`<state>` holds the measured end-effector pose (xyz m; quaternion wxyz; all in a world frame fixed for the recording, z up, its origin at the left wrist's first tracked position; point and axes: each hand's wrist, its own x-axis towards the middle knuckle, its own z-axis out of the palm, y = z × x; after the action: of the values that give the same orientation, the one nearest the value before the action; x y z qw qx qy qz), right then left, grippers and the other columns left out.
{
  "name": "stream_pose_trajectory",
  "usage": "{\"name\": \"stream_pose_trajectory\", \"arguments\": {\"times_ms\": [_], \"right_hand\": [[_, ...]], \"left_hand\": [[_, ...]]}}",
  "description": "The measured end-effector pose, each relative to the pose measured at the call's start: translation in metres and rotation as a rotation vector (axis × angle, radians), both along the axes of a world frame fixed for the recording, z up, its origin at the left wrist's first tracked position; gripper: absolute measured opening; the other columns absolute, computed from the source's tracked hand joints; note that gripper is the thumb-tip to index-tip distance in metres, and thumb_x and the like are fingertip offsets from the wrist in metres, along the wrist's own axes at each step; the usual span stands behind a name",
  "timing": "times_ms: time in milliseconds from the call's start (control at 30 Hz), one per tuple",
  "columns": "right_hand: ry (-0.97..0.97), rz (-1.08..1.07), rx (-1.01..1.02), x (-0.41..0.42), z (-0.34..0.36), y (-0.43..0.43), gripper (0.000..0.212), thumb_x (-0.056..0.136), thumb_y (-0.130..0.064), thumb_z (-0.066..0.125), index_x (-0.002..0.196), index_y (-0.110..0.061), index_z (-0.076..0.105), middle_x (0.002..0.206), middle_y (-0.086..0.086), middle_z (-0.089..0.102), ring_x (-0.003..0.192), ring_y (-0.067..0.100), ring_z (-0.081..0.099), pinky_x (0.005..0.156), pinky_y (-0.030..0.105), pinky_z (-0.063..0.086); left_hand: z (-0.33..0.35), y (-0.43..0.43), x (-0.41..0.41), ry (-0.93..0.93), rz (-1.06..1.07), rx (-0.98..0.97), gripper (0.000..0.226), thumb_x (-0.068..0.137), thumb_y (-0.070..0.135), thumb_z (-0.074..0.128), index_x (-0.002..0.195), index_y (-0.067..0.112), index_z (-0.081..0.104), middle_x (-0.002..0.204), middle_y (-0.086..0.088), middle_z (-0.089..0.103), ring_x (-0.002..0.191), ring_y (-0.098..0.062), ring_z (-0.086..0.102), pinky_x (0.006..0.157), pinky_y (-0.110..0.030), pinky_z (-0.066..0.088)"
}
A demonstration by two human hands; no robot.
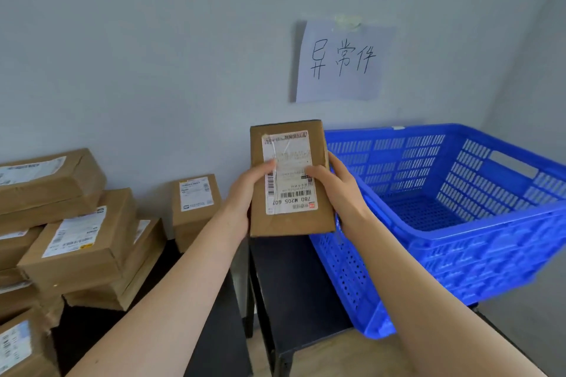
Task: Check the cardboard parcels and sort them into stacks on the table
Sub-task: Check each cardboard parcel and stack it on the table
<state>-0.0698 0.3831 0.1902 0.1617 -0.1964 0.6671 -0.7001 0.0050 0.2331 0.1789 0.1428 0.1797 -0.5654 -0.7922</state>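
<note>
both hands, left hand (245,193) and right hand (340,190), grip the held parcel (291,180) by its sides, thumbs curled over the label (289,171), above the dark table (294,278). beyond, the blue basket (459,223) and parcel stacks (79,236) wait; misreading the upside-down label could send it wrong.

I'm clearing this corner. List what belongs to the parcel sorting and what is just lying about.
Part of the job:
- held parcel, gripped by left hand and right hand
- parcel stacks on the left
- small stack by the wall
- table

Lying about:
- basket, nothing visible inside
- sign on the wall above it
</note>
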Motion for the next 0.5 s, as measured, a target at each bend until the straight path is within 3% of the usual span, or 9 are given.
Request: {"name": "stream_pose_trajectory", "arguments": {"times_ms": [167,300,400,500], "right_hand": [[-0.021,0.040,-0.026,-0.065,0.031,0.051,0.038,0.081,-0.028,0.067,0.119,-0.028,0.060,0.100,-0.002,0.073,0.086,0.016,0.071,0.076,0.036,0.058],[0.003,0.031,-0.026,-0.117,0.049,0.090,0.028,0.082,-0.026,0.065,0.109,-0.026,0.067,0.098,-0.004,0.072,0.082,0.012,0.065,0.068,0.026,0.049],[-0.038,0.034,-0.079,-0.135,0.059,0.091,0.022,0.081,-0.029,0.064,0.104,-0.028,0.068,0.081,-0.013,0.069,0.074,0.009,0.062,0.059,0.023,0.044],[-0.071,0.066,-0.103,-0.153,0.075,0.090,0.025,0.078,-0.037,0.064,0.102,-0.031,0.067,0.085,-0.013,0.070,0.079,0.011,0.062,0.062,0.027,0.045]], "left_hand": [[0.034,0.059,-0.054,0.014,0.051,-0.001,0.020,0.085,0.038,0.064,0.092,0.020,0.071,0.084,-0.006,0.075,0.070,-0.021,0.073,0.050,-0.029,0.055],[0.072,0.085,-0.096,-0.046,0.071,-0.096,0.029,0.085,0.040,0.064,0.102,0.018,0.071,0.099,-0.008,0.074,0.085,-0.025,0.071,0.068,-0.034,0.056],[0.094,0.088,-0.109,-0.093,0.107,-0.145,0.026,0.082,0.040,0.068,0.095,0.018,0.071,0.088,-0.005,0.075,0.072,-0.020,0.072,0.056,-0.029,0.056],[0.112,0.095,-0.126,-0.095,0.148,-0.113,0.026,0.083,0.041,0.066,0.096,0.020,0.070,0.088,-0.003,0.075,0.068,-0.018,0.072,0.050,-0.027,0.055]]}}
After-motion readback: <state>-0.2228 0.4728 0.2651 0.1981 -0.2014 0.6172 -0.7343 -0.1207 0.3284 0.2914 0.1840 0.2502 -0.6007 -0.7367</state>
